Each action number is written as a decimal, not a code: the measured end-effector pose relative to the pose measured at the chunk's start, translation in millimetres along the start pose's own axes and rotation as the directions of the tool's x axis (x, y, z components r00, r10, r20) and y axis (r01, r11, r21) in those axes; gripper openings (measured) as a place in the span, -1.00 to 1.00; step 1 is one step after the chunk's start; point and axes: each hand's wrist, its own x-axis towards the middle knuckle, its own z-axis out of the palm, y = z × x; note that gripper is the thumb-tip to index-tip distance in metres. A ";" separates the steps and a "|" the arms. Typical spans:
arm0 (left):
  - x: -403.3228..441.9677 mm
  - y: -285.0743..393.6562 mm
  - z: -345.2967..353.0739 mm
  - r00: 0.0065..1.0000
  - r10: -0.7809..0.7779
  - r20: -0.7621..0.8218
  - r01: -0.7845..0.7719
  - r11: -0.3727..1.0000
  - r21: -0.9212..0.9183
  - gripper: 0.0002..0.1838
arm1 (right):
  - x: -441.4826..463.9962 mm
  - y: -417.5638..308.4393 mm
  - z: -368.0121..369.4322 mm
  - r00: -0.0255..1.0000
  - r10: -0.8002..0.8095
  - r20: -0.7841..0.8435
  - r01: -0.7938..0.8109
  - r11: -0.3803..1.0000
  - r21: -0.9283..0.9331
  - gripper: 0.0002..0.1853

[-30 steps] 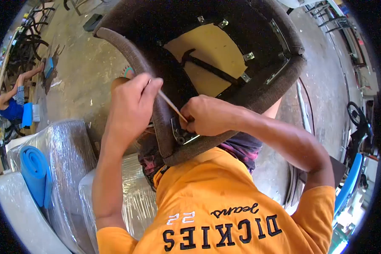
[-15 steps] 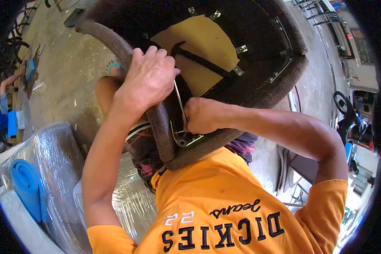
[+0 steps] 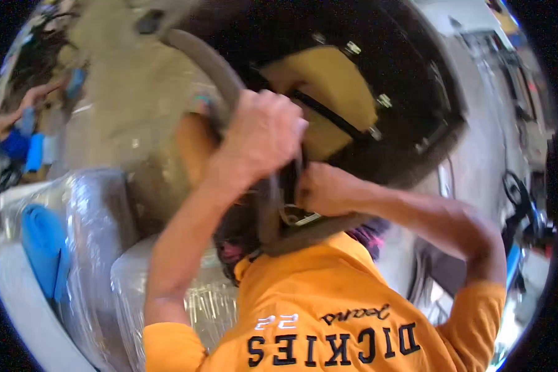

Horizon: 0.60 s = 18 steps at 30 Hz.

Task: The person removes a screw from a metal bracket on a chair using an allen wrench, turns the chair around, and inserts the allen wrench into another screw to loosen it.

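Note:
A brown upholstered chair (image 3: 437,152), tipped with its underside facing me, leans against my body; its curved arm (image 3: 208,56) runs up on the left. My left hand (image 3: 263,133) is closed in a fist round the upper end of a thin metal rod (image 3: 299,162), like a screwdriver shaft; its handle end is hidden. Lower down, the fingers of my right hand (image 3: 328,189) are closed at the rod's lower end, beside a metal fitting (image 3: 307,219) on the frame. Motion blur softens both hands. A black bar (image 3: 328,115) crosses the tan panel (image 3: 325,71).
Plastic-wrapped furniture (image 3: 99,204) stands at lower left, with a blue foam roll (image 3: 43,248) beside it. Another person's arm (image 3: 34,99) reaches in at far left. A dark block (image 3: 150,22) is near the curved arm's tip. Machinery stands along the right side.
The whole view has shifted, with the chair and both hands now farther right and slightly lower, and blurred. Both hands remain closed at the rod.

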 end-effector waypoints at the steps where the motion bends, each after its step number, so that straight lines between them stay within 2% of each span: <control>1: -2.7 4.0 -0.6 1.000 -0.007 -0.028 0.007 1.000 -0.024 -0.80 | -7.5 0.1 -2.0 0.999 -0.040 -0.027 0.041 0.997 0.065 -0.80; 3: -8.9 18.3 -24.7 0.987 -0.013 -0.163 0.008 1.000 -0.027 -0.77 | -15.5 -3.2 -10.2 0.986 -0.144 -0.078 0.153 0.982 0.114 -0.78; 4: -15.8 28.4 -36.8 0.984 0.005 -0.176 -0.011 0.999 -0.035 -0.82 | -19.5 -1.3 -7.9 0.978 -0.181 -0.102 0.192 0.975 0.111 -0.75; 6: -33.1 58.7 -65.8 0.986 0.003 -0.165 -0.011 0.999 -0.050 -0.83 | -25.5 6.6 -4.2 0.954 -0.290 -0.074 0.284 0.955 -0.079 -0.79; 7: -45.1 75.5 -71.8 0.982 0.006 -0.188 -0.015 0.999 -0.048 -0.83 | -29.7 8.7 -5.9 0.930 -0.365 -0.049 0.359 0.928 -0.100 -0.80; 8: -56.9 97.9 -83.9 0.995 0.020 -0.103 -0.023 0.999 -0.035 -0.82 | -37.5 11.7 -5.3 0.904 -0.427 -0.025 0.422 0.899 -0.114 -0.81; 10: -86.4 122.7 -96.0 0.998 0.057 0.008 -0.057 0.998 -0.007 -0.77 | -40.1 -2.5 -17.0 0.917 -0.399 0.022 0.397 0.903 -0.165 -0.76; 11: -103.4 137.2 -91.0 0.996 0.055 0.076 -0.054 0.998 -0.009 -0.78 | -43.8 -9.9 -21.4 0.927 -0.374 0.004 0.373 0.923 -0.100 -0.74; 12: -118.1 149.4 -90.8 0.996 0.054 0.072 -0.054 0.999 0.001 -0.78 | -47.1 -17.1 -26.0 0.940 -0.341 -0.008 0.341 0.940 -0.029 -0.71; 14: -139.7 168.6 -87.7 0.948 0.005 0.317 0.008 0.999 -0.039 -0.80 | -43.2 -10.7 -19.3 0.928 -0.365 -0.071 0.366 0.931 -0.009 -0.69; 15: -143.7 174.2 -87.2 0.949 0.003 0.316 0.008 0.999 -0.033 -0.80 | -44.4 -10.2 -18.2 0.913 -0.397 -0.100 0.396 0.918 -0.022 -0.69; 17: -147.3 182.3 -85.8 0.912 -0.136 0.387 0.165 0.985 -0.042 -0.82 | -45.3 -8.0 -14.7 0.895 -0.426 -0.132 0.425 0.905 -0.033 -0.69; 18: -145.2 184.0 -87.5 0.912 -0.135 0.387 0.163 0.986 -0.041 -0.82 | -44.2 -8.1 -14.1 0.897 -0.427 -0.112 0.421 0.904 -0.069 -0.70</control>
